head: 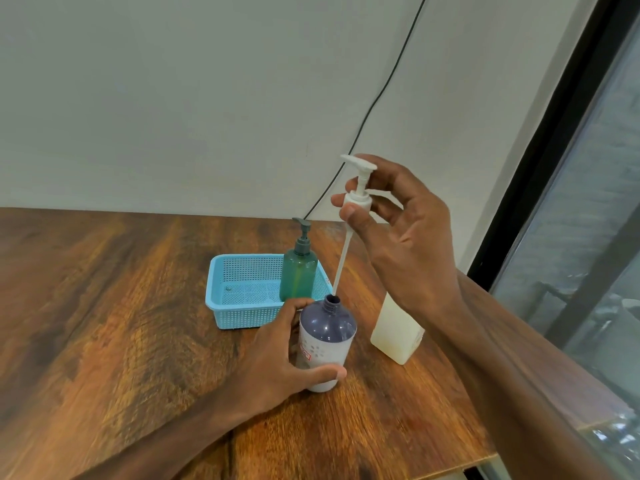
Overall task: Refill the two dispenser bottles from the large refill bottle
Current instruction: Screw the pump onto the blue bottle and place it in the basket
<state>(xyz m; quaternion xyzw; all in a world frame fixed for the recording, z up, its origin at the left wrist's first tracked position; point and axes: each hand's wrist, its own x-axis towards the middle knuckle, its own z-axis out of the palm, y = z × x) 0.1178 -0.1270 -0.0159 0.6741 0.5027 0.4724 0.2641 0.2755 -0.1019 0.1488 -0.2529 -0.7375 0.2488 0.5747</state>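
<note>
Gripped the purple-shouldered dispenser bottle [327, 337] with the left hand [277, 362], thumb and fingers curled round its white body. Held it upright near the front of the wooden table [121, 323], neck open and capless. Pinched the white pump head [358, 199] above it with the right hand [405, 244], thumb and fingertips closed on the collar, nozzle pointing left. Had the dip tube [341, 261] slanting down, lower end right at the bottle's open mouth. Had the large refill bottle [394, 330], translucent and pale cream, standing just right of that bottle, partly behind the right forearm. Had the green dispenser bottle [298, 275], pump on, standing behind in the right end of a blue basket [242, 296]. Could see a black cable [381, 98] running down the pale wall beyond.
</note>
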